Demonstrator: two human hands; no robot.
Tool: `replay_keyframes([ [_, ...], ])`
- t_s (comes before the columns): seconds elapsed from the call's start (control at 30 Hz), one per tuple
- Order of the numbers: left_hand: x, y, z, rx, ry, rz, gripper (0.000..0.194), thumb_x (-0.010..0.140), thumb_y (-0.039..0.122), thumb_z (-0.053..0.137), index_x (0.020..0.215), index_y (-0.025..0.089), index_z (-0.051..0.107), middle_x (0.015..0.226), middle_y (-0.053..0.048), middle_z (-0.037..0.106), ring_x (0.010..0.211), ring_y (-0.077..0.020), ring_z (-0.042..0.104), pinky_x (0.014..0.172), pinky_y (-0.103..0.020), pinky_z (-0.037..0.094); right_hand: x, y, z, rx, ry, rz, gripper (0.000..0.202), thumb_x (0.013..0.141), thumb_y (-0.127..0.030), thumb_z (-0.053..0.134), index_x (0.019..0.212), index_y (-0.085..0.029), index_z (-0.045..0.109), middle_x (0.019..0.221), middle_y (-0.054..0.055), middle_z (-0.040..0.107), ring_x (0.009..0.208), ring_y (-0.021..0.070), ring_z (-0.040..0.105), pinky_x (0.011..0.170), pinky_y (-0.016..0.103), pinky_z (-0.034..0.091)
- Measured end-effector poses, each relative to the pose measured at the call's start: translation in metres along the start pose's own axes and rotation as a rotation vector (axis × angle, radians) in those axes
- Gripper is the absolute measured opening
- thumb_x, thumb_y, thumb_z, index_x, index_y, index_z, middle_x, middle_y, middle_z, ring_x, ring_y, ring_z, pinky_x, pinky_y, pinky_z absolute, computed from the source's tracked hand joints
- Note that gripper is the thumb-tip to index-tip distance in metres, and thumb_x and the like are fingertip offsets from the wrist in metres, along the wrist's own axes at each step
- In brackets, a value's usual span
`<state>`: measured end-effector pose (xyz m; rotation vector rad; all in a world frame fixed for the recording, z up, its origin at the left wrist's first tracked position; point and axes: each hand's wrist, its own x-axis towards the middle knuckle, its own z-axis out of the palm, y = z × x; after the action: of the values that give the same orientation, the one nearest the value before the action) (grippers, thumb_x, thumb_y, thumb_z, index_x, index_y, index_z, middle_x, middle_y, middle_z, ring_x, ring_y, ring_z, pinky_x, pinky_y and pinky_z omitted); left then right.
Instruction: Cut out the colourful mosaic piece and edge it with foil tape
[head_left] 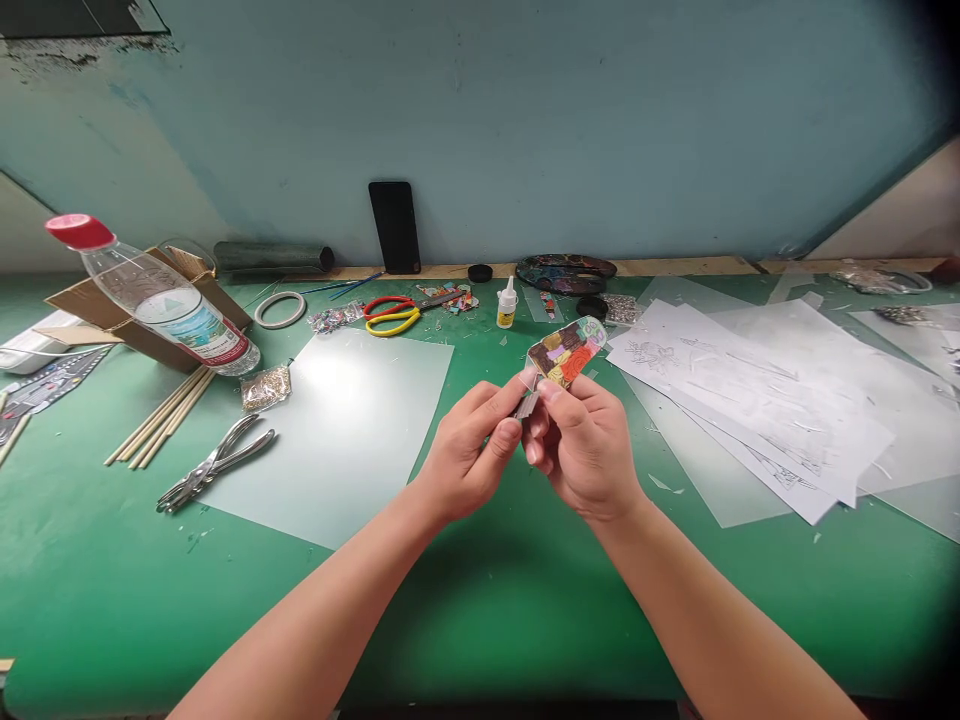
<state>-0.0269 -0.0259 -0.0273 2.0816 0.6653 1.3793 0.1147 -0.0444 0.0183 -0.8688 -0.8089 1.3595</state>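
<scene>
In the head view, my right hand [589,445] is closed on a flat cutout [568,352] painted in patches of brown, yellow, red and green. Its rounded end points up and to the right. My left hand [476,440] meets it from the other side, thumb and fingers pinching a small grey-white strip [527,404] at the cutout's lower end. Whether strip and cutout are joined is hidden by the fingertips. Behind the hands stands a small white glue bottle [506,304] with a pointed nozzle.
At left are a hole punch [214,465], wooden sticks [161,418], a plastic bottle [169,300] and a cardboard box [135,330]. Red-and-yellow scissors [394,315] lie behind a translucent sheet [352,430]. Paper drawings [750,400] spread at right. A black phone [394,228] leans on the wall.
</scene>
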Motion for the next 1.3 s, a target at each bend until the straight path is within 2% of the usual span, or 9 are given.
replay_keyframes([
  [0.43,0.001,0.000,0.002,-0.019,0.036,0.026,0.048,0.109,0.033,0.042,0.157,0.027,0.047,0.092,-0.005,0.066,0.085,-0.0162,0.054,0.078,-0.029,0.048,-0.001,0.001,0.002,-0.008,0.004,-0.029,0.036,0.081,-0.041,0.079,0.064,-0.019,0.057,0.047,-0.005,0.057,0.034,0.0090,0.052,0.029,0.015,0.036],
  [0.6,-0.001,0.001,0.006,-0.120,-0.001,-0.083,0.050,0.109,0.038,0.038,0.156,0.024,0.047,0.091,-0.006,0.070,0.090,-0.0201,0.058,0.086,-0.036,0.050,-0.005,0.005,0.002,-0.075,0.013,-0.083,0.040,0.089,-0.042,0.072,0.061,-0.019,0.056,0.047,-0.003,0.057,0.036,0.0089,0.050,0.033,0.018,0.039],
  [0.73,-0.004,0.003,0.009,-0.223,-0.032,-0.175,0.051,0.109,0.042,0.037,0.155,0.023,0.049,0.082,-0.004,0.068,0.087,-0.0203,0.059,0.090,-0.041,0.051,-0.009,0.009,0.000,-0.172,0.053,-0.143,0.044,0.093,-0.045,0.069,0.060,-0.019,0.057,0.047,-0.002,0.057,0.038,0.0096,0.049,0.036,0.021,0.042],
  [0.87,-0.002,0.009,0.011,-0.337,-0.036,-0.241,0.053,0.108,0.046,0.038,0.153,0.022,0.052,0.080,-0.003,0.063,0.077,-0.0166,0.056,0.074,-0.033,0.055,-0.013,0.007,0.003,-0.232,0.101,-0.204,0.043,0.092,-0.046,0.069,0.060,-0.019,0.059,0.047,-0.001,0.059,0.038,0.0112,0.052,0.036,0.023,0.042],
  [0.97,0.001,0.014,0.011,-0.402,-0.032,-0.288,0.053,0.108,0.048,0.038,0.152,0.022,0.054,0.081,-0.004,0.059,0.073,-0.0148,0.053,0.060,-0.026,0.051,-0.015,0.003,0.006,-0.312,0.133,-0.258,0.043,0.093,-0.045,0.068,0.060,-0.019,0.059,0.047,0.000,0.060,0.039,0.0116,0.054,0.038,0.023,0.044],
  [1.03,0.003,0.017,0.011,-0.401,-0.032,-0.302,0.053,0.108,0.048,0.039,0.151,0.022,0.054,0.080,-0.003,0.058,0.072,-0.0145,0.052,0.058,-0.025,0.049,-0.016,0.001,0.008,-0.352,0.138,-0.286,0.043,0.094,-0.044,0.067,0.059,-0.020,0.058,0.046,0.000,0.059,0.039,0.0115,0.054,0.039,0.023,0.044],
  [1.2,0.002,0.015,0.008,-0.344,-0.048,-0.270,0.052,0.108,0.046,0.039,0.151,0.020,0.055,0.073,-0.003,0.060,0.079,-0.0173,0.056,0.072,-0.031,0.052,-0.017,-0.001,0.009,-0.431,0.136,-0.356,0.046,0.095,-0.043,0.063,0.057,-0.021,0.053,0.045,-0.001,0.054,0.041,0.0111,0.050,0.042,0.025,0.042],
  [1.3,0.001,0.013,0.006,-0.313,-0.033,-0.311,0.054,0.107,0.049,0.041,0.149,0.018,0.058,0.072,-0.004,0.061,0.086,-0.0209,0.061,0.079,-0.036,0.054,-0.016,-0.002,0.009,-0.482,0.139,-0.384,0.048,0.095,-0.042,0.063,0.053,-0.022,0.050,0.044,-0.002,0.049,0.042,0.0104,0.046,0.044,0.025,0.040],
])
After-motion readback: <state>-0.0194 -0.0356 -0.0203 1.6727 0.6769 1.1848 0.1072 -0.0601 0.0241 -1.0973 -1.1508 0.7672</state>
